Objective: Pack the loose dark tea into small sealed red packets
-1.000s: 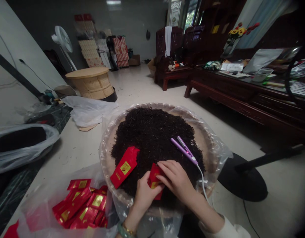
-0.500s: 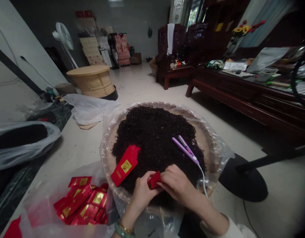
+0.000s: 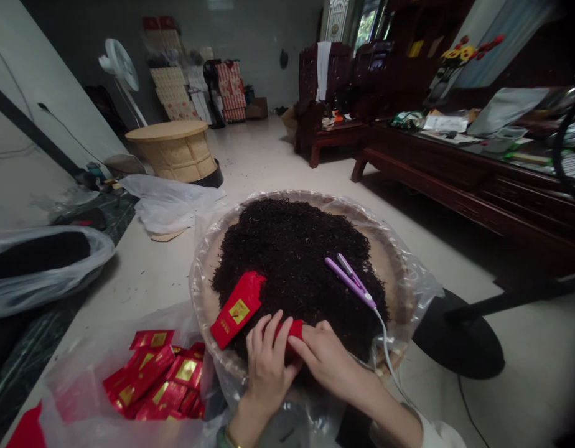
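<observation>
Both my hands work at a small red packet (image 3: 294, 328) over the near edge of a round tray (image 3: 404, 280) heaped with dark loose tea leaves (image 3: 297, 249). My left hand (image 3: 267, 361) lies over the packet's left side, fingers bent across it and thumb below. At its right end, my right hand (image 3: 327, 358) grips the packet; its fingertips are partly hidden. Left of them, a red pouch with a gold label (image 3: 238, 311) rests on the leaves and the tray's rim. A purple flat iron (image 3: 350, 283) with a white cord lies on the leaves at right.
Several red-and-gold packets (image 3: 159, 379) lie on clear plastic at lower left. A plastic-lined container of dark contents (image 3: 40, 255) stands at far left. A black round stand base (image 3: 460, 342) is at right, a low dark wooden table (image 3: 437, 174) behind it. A woven drum-shaped stand (image 3: 170, 152) stands beyond.
My left hand has shifted from pinching the packet's left side to spreading its fingers over it. My right hand has moved slightly lower. The pouch and flat iron lie as before.
</observation>
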